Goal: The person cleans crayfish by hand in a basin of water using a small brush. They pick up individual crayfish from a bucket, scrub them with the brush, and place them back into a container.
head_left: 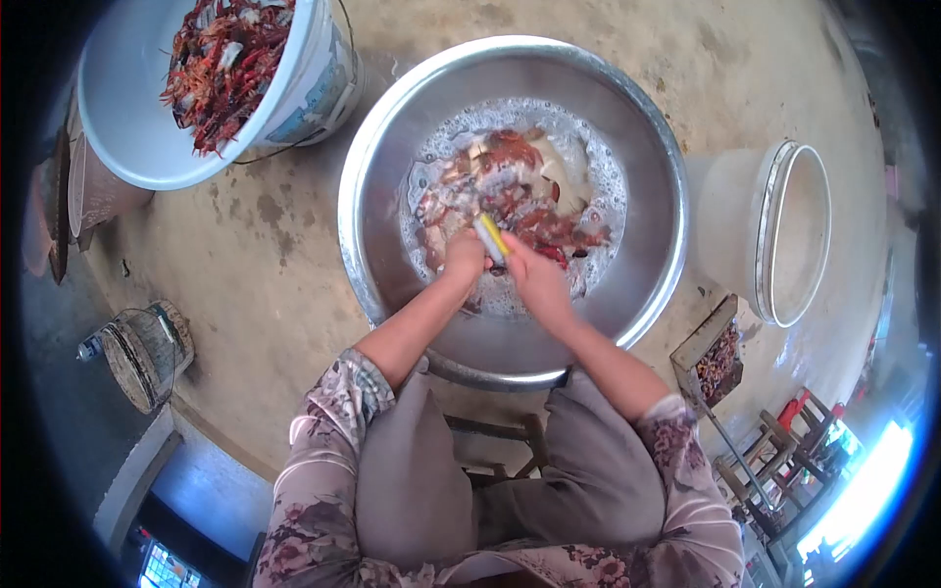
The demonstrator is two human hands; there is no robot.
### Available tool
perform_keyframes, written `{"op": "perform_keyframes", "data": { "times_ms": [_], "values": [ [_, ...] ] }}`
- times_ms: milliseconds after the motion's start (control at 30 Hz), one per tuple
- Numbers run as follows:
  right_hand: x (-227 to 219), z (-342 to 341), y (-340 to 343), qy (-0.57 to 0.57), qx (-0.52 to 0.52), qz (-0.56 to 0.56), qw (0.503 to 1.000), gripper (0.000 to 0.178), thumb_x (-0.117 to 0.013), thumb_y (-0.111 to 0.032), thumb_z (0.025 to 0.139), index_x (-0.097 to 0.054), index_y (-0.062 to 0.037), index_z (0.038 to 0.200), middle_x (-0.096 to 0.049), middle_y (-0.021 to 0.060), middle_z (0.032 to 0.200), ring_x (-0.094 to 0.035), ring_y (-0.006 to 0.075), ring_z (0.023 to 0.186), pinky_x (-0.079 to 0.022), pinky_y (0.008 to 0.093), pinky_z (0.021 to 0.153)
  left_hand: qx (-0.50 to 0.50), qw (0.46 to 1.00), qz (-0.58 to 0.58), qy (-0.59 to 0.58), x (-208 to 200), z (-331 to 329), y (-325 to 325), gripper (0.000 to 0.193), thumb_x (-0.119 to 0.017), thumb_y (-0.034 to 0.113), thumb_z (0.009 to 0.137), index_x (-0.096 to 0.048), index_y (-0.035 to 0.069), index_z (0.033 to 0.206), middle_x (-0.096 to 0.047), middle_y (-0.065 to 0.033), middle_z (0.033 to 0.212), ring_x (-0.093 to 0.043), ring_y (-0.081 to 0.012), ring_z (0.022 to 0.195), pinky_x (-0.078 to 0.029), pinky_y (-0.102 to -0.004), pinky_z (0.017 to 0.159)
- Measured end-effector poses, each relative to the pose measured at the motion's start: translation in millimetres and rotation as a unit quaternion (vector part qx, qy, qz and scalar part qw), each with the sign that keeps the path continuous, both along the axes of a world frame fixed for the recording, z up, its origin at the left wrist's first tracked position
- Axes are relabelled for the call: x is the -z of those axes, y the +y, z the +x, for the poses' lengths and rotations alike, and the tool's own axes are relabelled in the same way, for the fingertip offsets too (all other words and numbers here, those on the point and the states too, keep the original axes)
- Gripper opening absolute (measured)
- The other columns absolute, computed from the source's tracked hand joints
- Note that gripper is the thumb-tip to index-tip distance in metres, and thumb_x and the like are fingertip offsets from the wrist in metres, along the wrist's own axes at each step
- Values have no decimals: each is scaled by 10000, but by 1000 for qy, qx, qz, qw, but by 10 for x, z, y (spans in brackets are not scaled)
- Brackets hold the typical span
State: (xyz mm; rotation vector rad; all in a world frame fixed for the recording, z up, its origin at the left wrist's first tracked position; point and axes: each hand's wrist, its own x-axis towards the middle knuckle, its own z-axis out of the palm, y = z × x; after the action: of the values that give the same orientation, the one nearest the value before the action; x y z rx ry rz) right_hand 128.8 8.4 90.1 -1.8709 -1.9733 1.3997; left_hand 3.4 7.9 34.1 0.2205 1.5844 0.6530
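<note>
A wide steel basin (358, 206) stands in front of my knees, holding foamy water and a heap of reddish crayfish (549, 230). Over its near half, my right hand (537, 277) grips a small yellow and white brush (492, 237). Close beside it, my left hand (465, 257) is closed, its fingertips near the brush. A bit of something dark shows at those fingers, but most of it is hidden, so I cannot make it out.
At far left, a light blue basin (127, 98) heaped with red crayfish (235, 73) rests on a bucket (328, 88). A whitish bucket (730, 225) lies to the right, by a dustpan (720, 358) of debris. A dirty pail (147, 358) stands left; wooden stools (774, 446) are lower right.
</note>
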Motion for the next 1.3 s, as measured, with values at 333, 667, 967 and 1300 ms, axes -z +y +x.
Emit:
{"op": "perform_keyframes", "data": {
  "times_ms": [333, 667, 967, 1300],
  "values": [
    [231, 4, -125, 252, 245, -237, 906, 383, -399, -192, 890, -399, -78, 1255, -423, -23, 568, -393, 53, 481, -343, 207, 442, -115, 986, -46, -108, 148, -126, 0, 174, -375, 3, 805, -528, 84, 827, -486, -19, 624, -387, -87, 443, -276, -215, 372],
    [152, 2, -12, 306, 244, -188, 901, 379, -400, -193, 891, -403, -141, 1266, -421, -36, 553, -367, 39, 436, -295, 182, 384, -184, 983, -13, -23, -226, 132, 256, 157, -377, 22, 824, -400, 132, 933, -431, -17, 693, -344, -84, 422, -250, -227, 342],
    [332, -20, -108, 260, 170, -101, 945, 383, -395, -179, 879, -414, -92, 1252, -415, -46, 588, -379, 39, 499, -334, 193, 454, -146, 980, -63, -123, 130, -98, 130, 158, -304, 6, 808, -404, 128, 807, -420, -25, 624, -374, -104, 420, -275, -245, 341],
    [701, 140, 186, 252, 274, -101, 923, 370, -433, -172, 865, -443, -74, 1222, -469, -30, 626, -426, 69, 534, -371, 223, 491, -203, 949, -98, -219, -7, -135, 151, 230, -334, -66, 755, -364, 161, 775, -363, -27, 622, -339, -120, 421, -259, -254, 372]
  ]
}}
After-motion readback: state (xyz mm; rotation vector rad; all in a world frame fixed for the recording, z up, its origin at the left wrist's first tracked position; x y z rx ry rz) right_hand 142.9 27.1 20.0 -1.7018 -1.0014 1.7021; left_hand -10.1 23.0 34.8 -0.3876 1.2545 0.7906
